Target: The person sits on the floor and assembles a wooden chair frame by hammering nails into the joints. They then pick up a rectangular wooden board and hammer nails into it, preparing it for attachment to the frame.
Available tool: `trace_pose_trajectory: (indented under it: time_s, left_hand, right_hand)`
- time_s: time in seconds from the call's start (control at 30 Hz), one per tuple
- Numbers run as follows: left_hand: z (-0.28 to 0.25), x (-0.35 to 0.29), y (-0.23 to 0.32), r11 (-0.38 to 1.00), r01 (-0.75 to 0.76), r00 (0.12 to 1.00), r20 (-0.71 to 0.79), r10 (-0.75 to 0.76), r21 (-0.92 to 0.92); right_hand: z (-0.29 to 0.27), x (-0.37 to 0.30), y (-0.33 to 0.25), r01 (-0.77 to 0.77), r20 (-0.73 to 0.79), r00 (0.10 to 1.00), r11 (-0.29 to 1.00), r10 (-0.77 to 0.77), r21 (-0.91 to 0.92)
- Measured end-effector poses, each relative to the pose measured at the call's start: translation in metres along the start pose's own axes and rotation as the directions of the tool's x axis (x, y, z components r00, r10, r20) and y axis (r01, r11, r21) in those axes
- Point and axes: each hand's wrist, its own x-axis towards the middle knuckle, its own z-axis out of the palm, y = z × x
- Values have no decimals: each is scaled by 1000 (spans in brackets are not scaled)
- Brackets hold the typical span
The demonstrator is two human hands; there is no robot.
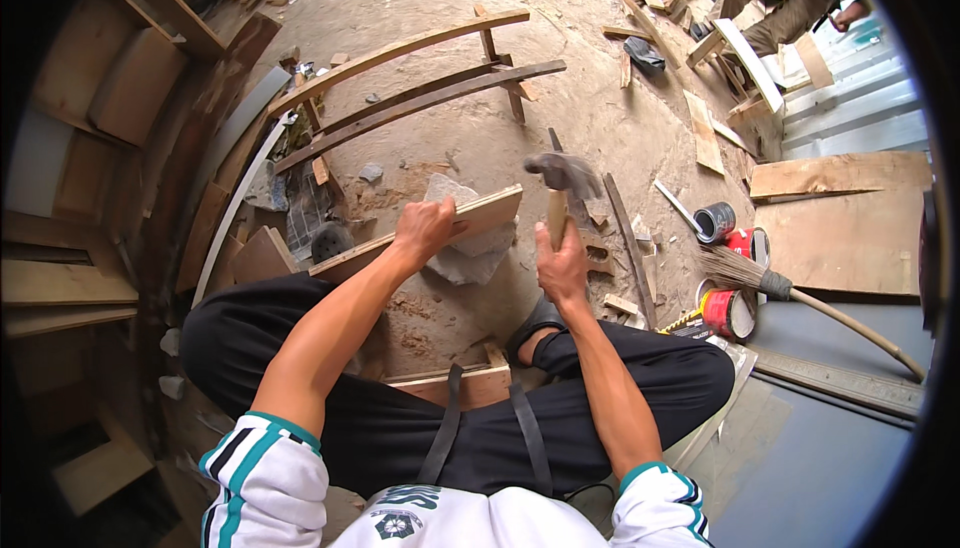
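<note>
My left hand (427,231) grips the upper edge of a wooden board (487,209), which is held on edge in front of my knees. Beneath and behind the board lies a pale flat stone (462,266). My right hand (563,266) is wrapped round the wooden handle of a claw hammer (557,216). The hammer's head, blurred by motion, is raised just right of the board's end and apart from it. Whether a nail is in the board cannot be made out.
A wooden frame of long strips (420,113) stands ahead. Paint cans (728,314) and a straw broom (742,270) are at the right, near a plywood sheet (850,238). Planks line the left side. Another person (790,3) sits at the far right among scraps.
</note>
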Motion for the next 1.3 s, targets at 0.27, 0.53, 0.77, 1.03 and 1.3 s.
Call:
trace_pose_trajectory:
  time_s: [0.27, 0.53, 0.77, 1.03, 1.3]
  left_hand:
    - [11, -10, -2, 1000, -1, 997, -74, 2, 15]
    - [11, -9, 3, 1000, -20, 997, -77, 21, 15]
    - [17, -14, 0, 999, -32, 996, -77, 33, 14]
    - [17, -19, 3, 999, -36, 993, -108, 38, 16]
    - [20, -21, 4, 989, -107, 988, -100, 118, 106]
  right_hand:
    - [-13, 8, -29, 48, -46, 998, 999, -48, -11]
    - [-5, 11, -18, 81, 56, 996, 971, -70, -225]
    - [-18, 0, -39, 97, -28, 995, 995, -98, -34]
    - [-17, 13, -27, 94, -28, 995, 987, -99, -130]
    - [-19, 7, -29, -118, 203, 966, 971, 161, -206]
